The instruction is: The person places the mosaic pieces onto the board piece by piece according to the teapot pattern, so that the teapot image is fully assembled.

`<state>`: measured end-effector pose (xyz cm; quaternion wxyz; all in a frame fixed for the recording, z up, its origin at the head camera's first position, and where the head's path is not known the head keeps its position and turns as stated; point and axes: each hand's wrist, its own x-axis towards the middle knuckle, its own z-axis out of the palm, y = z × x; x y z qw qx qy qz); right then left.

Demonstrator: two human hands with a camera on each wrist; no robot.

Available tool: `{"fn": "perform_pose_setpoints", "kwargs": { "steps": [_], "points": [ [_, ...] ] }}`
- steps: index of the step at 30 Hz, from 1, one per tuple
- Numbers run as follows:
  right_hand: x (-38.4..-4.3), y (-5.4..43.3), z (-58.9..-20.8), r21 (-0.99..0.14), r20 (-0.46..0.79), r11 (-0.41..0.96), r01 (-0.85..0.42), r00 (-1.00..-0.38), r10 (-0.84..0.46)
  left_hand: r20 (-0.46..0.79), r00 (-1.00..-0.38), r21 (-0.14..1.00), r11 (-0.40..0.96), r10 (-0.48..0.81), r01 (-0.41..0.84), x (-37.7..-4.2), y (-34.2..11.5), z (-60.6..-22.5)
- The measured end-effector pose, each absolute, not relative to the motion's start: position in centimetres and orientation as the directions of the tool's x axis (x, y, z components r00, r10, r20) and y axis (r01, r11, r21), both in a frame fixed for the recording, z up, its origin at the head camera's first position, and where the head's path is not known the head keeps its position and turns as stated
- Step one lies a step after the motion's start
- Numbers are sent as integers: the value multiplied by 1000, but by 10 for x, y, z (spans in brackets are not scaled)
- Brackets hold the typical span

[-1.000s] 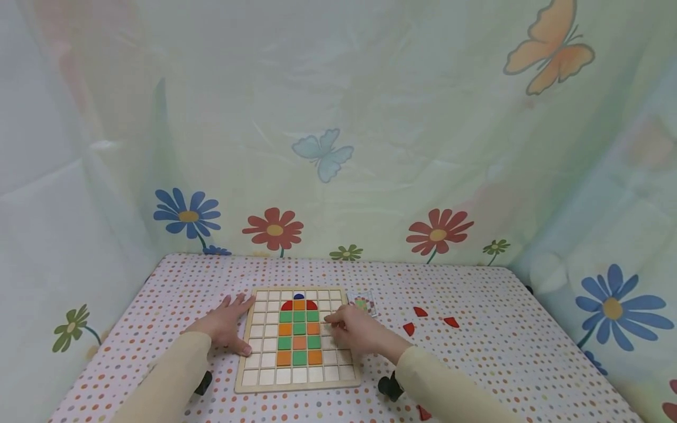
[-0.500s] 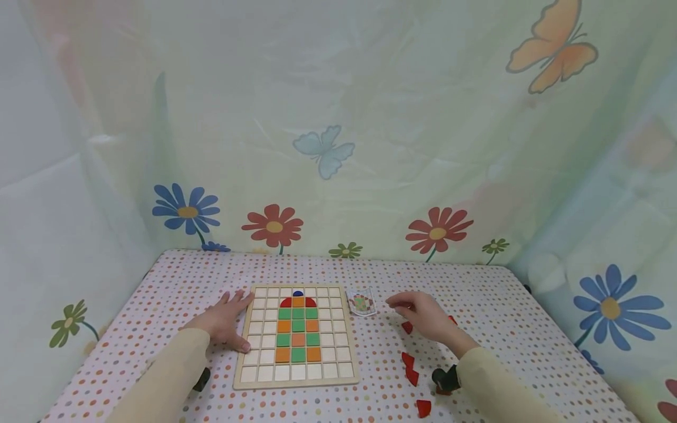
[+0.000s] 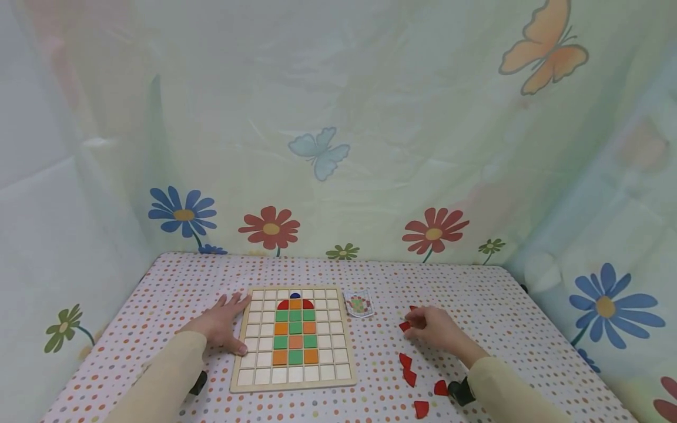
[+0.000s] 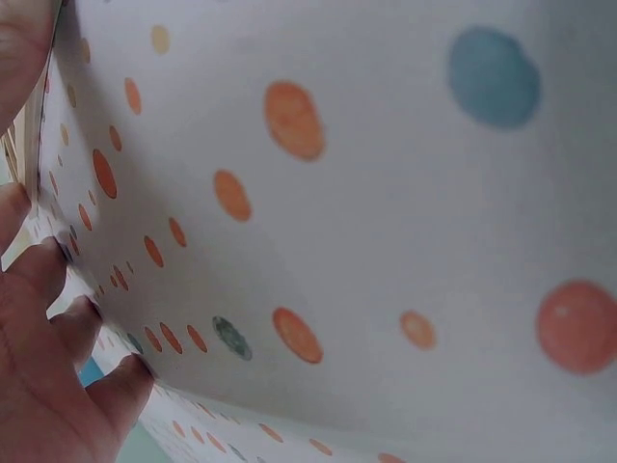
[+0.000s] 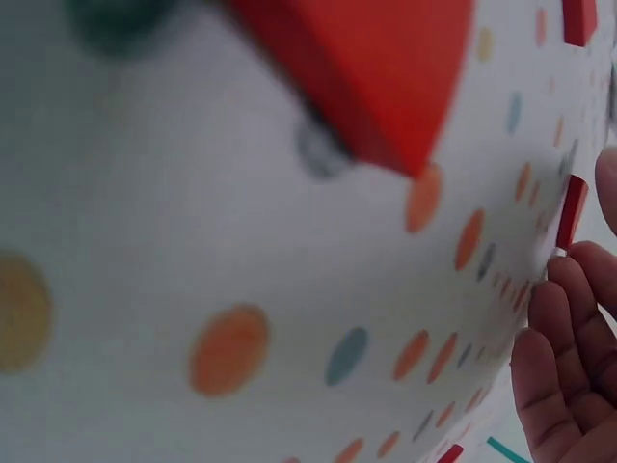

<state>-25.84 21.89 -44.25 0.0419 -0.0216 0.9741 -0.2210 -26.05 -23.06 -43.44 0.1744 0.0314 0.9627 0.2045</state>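
My left hand [image 3: 214,325] lies spread at the left edge of a wooden grid board [image 3: 346,352], its thumb on the frame. On the board, green and orange square tiles [image 3: 295,328] form a block, topped by red quarter-round pieces [image 3: 283,305] and a blue half-round piece [image 3: 295,295]. To the right, my right hand [image 3: 439,332] is low over the table with fingers bent. Just at its fingertips is a red quarter-round piece [image 3: 405,326], also seen in the right wrist view as a red block [image 5: 572,212]. Thumb and fingers stand apart there.
A small picture card [image 3: 359,304] lies by the board's right edge. Several loose red pieces [image 3: 409,377] are scattered in front of the right hand, one beside the black wrist camera [image 3: 461,391]. A dotted cloth [image 3: 296,267] covers the table, with flowered curtains around it.
My right hand has left the board's right side, travelled right past the card, then lowered toward the loose red pieces. The left hand keeps its place at the board.
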Motion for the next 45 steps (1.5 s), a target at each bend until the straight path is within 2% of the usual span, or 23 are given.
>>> {"fn": "perform_pose_setpoints", "kwargs": {
  "steps": [12,24,32,37,45],
  "points": [
    [-256,214,-443,-383,-63,922,-56,-994,-87,-315,-938,408,913,147,6,-260,-232,-435],
    [-257,209,-439,-400,-54,915,-60,-995,-89,-318,-936,407,913,150,8,-260,-231,-435],
    [-261,167,-422,-487,-24,850,-199,-970,-241,-324,-936,405,914,140,-4,-261,-233,-436],
    [-269,135,-420,-485,-5,821,-302,-938,-348,-323,-937,407,913,137,-7,-262,-232,-437],
    [-285,90,-424,-459,-24,805,-377,-900,-435,-316,-939,415,910,135,-9,-262,-232,-440]
  ]
}}
